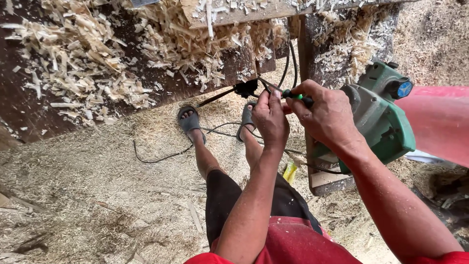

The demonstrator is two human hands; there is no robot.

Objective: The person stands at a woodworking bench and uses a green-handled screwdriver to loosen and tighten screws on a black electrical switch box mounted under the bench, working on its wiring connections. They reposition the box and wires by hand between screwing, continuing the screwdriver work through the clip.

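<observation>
Left hand [269,117] pinched shut on black cord [285,68]; right hand [326,115] closed round green-handled tool [298,97], beside green planer [378,115]; shavings [83,63] cover desk [29,115]; sandalled feet on sawdust floor [88,195] below.

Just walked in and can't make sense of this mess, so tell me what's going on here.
A person stands in sawdust, looking down at both hands. The right hand grips a green-handled tool, seemingly a screwdriver, at a black cable. The left hand pinches the cable just beside it. A green power tool sits on the bench by the right wrist, wood shavings heaped around.
</observation>
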